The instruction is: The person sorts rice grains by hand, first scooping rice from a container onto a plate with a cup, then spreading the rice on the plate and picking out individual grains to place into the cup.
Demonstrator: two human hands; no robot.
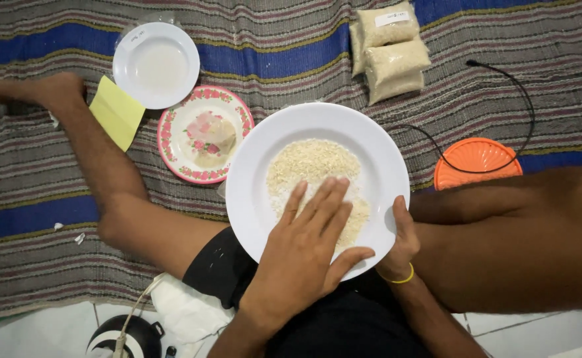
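A large white plate rests over my lap with a heap of pale rice grains on it. My left hand lies palm down on the grains, fingers spread and flat, holding nothing. My right hand, with a yellow band at the wrist, grips the plate's near right rim, thumb on top.
On the striped mat lie a small white plate, a floral-rimmed plate with a few grains, a yellow paper, clear bags of rice, an orange lid and a black cable. My legs stretch to both sides.
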